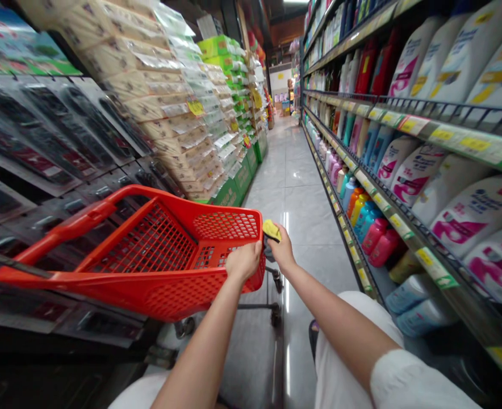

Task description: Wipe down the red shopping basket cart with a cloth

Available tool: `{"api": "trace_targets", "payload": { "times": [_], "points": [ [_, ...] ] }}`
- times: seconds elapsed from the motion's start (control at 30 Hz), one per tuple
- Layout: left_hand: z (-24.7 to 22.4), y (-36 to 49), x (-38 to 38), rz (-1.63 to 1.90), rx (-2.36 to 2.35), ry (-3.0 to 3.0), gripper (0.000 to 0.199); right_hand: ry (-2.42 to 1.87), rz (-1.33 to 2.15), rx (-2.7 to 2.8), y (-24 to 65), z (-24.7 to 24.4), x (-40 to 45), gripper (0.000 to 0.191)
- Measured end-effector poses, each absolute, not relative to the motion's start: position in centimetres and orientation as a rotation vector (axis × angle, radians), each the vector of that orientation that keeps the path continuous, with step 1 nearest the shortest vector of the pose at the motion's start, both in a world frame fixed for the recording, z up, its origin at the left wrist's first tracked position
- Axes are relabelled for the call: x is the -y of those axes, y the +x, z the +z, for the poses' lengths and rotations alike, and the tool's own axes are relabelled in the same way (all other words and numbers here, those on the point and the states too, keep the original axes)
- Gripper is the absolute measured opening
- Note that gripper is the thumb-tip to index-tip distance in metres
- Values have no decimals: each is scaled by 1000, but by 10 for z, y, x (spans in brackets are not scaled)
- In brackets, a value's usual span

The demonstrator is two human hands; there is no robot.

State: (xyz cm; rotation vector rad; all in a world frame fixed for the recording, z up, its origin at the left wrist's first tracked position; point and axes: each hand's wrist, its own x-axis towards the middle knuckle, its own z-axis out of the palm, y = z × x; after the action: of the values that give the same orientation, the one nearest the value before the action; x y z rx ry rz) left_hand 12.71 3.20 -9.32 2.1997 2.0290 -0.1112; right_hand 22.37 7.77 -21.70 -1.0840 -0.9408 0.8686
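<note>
A red plastic shopping cart (157,284) on a metal wheeled frame stands before me, turned sideways. My left hand (243,262) is closed over the rim of its basket, near the end at the right. Just past that end, my right hand (283,247) grips a yellow and dark-grey cloth (272,229). It is bunched up against the outer face of the basket, and my fingers hide part of it. No goods show inside the basket.
On the right, shelves (404,108) hold shampoo bottles (472,210) and other colourful bottles. Stacked tissue packs (166,108) line the left side, with blister-packed goods (42,125) hanging nearer. A grey tiled aisle floor (296,165) runs ahead.
</note>
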Motion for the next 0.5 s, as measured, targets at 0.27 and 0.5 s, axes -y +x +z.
{"api": "trace_targets", "payload": {
  "times": [0.27,0.5],
  "points": [
    [-72,83,-13,-116,-2141,2418,57,-1247,677,1402,240,-179,-83,41],
    [-92,58,-2,-112,-2108,2587,74,-1274,619,1704,222,-180,8,40]
  ]
}}
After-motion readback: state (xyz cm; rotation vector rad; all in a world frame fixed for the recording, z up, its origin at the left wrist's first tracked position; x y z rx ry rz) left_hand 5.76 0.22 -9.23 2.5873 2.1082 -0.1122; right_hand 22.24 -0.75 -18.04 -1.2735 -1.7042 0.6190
